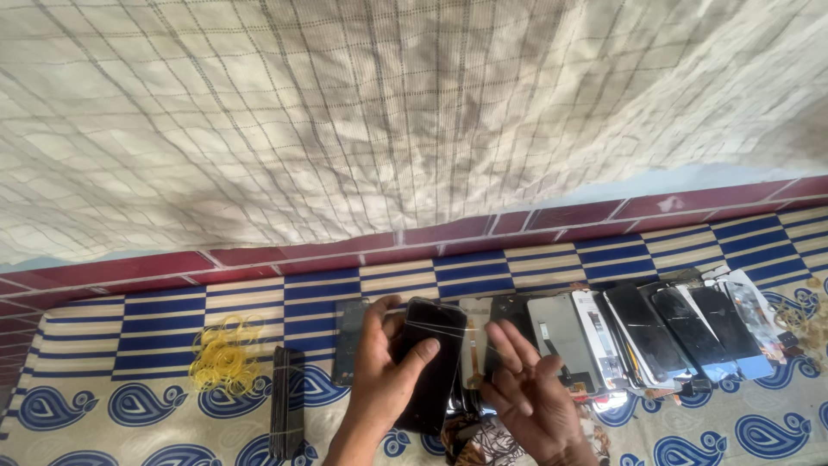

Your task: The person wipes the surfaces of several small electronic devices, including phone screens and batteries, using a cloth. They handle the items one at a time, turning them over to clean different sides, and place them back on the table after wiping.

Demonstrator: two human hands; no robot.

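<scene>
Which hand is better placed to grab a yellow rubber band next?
Probably the right hand: it is open and holds nothing. The left hand sits nearer the yellow rubber bands, but it is gripping the black phone screen.

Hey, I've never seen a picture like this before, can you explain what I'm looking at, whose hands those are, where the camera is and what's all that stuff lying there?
This is one picture from a camera worn on a person's head, looking down at their own two bare hands. No machine is involved. The left hand holds a dark phone screen panel, gripping it with the thumb across its glass. The right hand is open beside it, fingers spread, holding nothing. Below them is a patterned cloth in blue, white and cream. On it lie a heap of yellow rubber bands, a dark bundled stack of panels, and a long overlapping row of more screen panels running to the right. A checked curtain hangs behind.
</scene>
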